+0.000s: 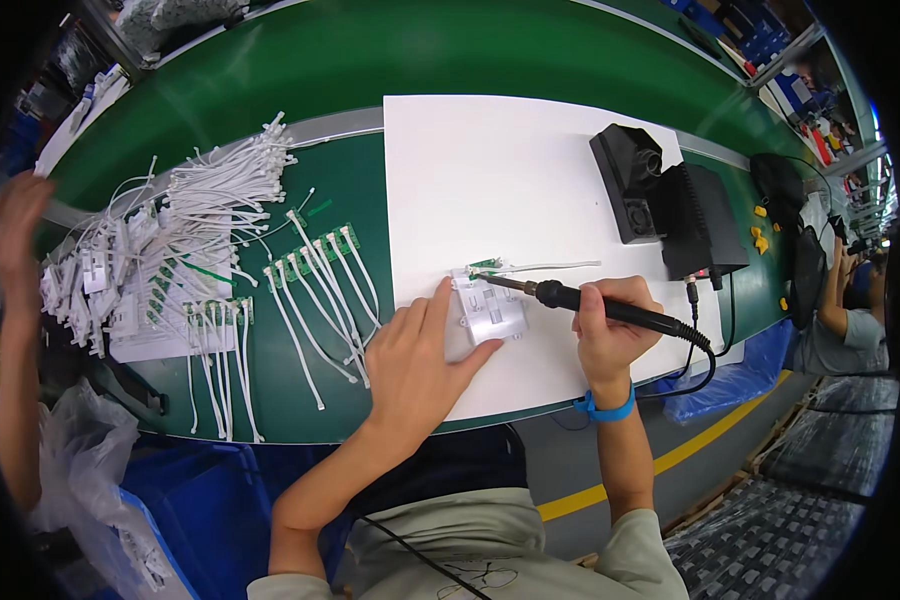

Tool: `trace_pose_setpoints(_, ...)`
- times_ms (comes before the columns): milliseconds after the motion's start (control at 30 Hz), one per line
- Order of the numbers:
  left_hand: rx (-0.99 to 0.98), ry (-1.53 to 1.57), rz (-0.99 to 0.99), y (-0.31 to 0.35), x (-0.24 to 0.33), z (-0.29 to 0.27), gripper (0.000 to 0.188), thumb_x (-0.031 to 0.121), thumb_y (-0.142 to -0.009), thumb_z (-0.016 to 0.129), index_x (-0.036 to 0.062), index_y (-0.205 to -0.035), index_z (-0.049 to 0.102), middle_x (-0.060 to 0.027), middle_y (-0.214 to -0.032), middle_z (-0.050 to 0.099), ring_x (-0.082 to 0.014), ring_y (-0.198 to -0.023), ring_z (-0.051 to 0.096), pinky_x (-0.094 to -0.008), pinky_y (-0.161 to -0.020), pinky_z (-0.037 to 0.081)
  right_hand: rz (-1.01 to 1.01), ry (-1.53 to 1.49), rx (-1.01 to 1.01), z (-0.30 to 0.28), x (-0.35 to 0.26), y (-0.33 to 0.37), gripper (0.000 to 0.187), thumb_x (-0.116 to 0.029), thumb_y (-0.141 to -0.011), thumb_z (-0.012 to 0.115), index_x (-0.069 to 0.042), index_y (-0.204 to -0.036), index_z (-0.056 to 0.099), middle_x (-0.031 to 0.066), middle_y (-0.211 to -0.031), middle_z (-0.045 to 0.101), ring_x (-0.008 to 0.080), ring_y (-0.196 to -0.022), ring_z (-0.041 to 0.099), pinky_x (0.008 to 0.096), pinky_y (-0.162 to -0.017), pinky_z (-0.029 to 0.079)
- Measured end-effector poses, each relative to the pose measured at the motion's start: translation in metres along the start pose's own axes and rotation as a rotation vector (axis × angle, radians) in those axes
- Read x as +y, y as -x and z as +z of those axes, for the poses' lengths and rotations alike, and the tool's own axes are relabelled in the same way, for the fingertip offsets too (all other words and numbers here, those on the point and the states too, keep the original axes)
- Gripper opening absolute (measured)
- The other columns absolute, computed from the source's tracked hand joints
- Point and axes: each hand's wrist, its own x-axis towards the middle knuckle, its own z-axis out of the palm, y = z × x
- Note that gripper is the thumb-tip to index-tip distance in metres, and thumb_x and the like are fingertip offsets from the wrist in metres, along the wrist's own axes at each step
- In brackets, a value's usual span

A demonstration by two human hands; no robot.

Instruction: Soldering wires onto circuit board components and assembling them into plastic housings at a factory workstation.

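My right hand (615,345) is closed round the handle of a black soldering iron (650,318), its tip pointing left. That tip meets or hovers just over a small green circuit board (484,267) at the top edge of a white plastic housing (495,315); contact is too small to tell. A white cable (560,266) runs right from the board. My left hand (410,365) steadies the housing on white paper (490,180), index finger at its upper left corner and thumb at its lower right.
Green boards with white cables (315,255) lie left of the paper, beside a heaped cable bundle (225,175). A black iron stand (625,185) and black soldering station (705,225) stand at right. Another person's arm (15,300) reaches in at far left. Blue bins (205,500) sit below the table edge.
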Motion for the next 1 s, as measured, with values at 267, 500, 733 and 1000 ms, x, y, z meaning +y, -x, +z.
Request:
trace_pose_setpoints(267, -0.02, 0.031, 0.011, 0.0007, -0.0022, -0.001, 0.073, 0.038, -0.072, 0.084, -0.0065, -0.124, 0.06, -0.0115, -0.086, 0.061, -0.024, -0.072, 0.061, -0.0347, -0.059, 0.049, -0.168, 0.061, -0.09, -0.0015, 0.0028, -0.0037, 0.018, -0.008, -0.092, 0.069, 0.0, -0.083, 0.055, 0.008, -0.06, 0.06, 0.0084, -0.041, 0.052, 0.019, -0.038, 0.04)
trace_pose_setpoints(500, 0.066, 0.052, 0.033, -0.0009, -0.0035, 0.0014, 0.072, 0.035, -0.067, 0.088, -0.0022, -0.123, 0.064, -0.0035, -0.068, 0.049, -0.0176, -0.059, 0.051, -0.0329, -0.052, 0.041, -0.166, 0.046, -0.086, -0.0011, 0.0039, -0.0027, 0.02, -0.011, -0.092, 0.069, -0.001, -0.082, 0.054, 0.0076, -0.059, 0.059, 0.0081, -0.039, 0.051, 0.019, -0.036, 0.038)
trace_pose_setpoints(733, 0.053, 0.048, 0.032, -0.0012, -0.0032, 0.0006, 0.072, 0.034, -0.067, 0.088, -0.0026, -0.123, 0.064, -0.0034, -0.069, 0.049, -0.0173, -0.059, 0.051, -0.0325, -0.052, 0.041, -0.15, 0.039, -0.096, -0.0004, 0.0049, -0.0021, 0.02, -0.01, -0.092, 0.069, -0.002, -0.082, 0.055, 0.0073, -0.059, 0.059, 0.0081, -0.04, 0.051, 0.0185, -0.037, 0.038)
trace_pose_setpoints(1000, 0.046, 0.043, 0.031, -0.0014, -0.0027, -0.0002, 0.072, 0.034, -0.067, 0.089, -0.0029, -0.124, 0.064, -0.0034, -0.068, 0.049, -0.0168, -0.059, 0.051, -0.032, -0.052, 0.041, -0.022, -0.001, -0.047, 0.0002, 0.0027, -0.0001, 0.013, -0.007, -0.082, 0.076, -0.001, -0.08, 0.064, 0.0075, -0.065, 0.067, 0.0118, -0.052, 0.062, 0.02, -0.051, 0.046)
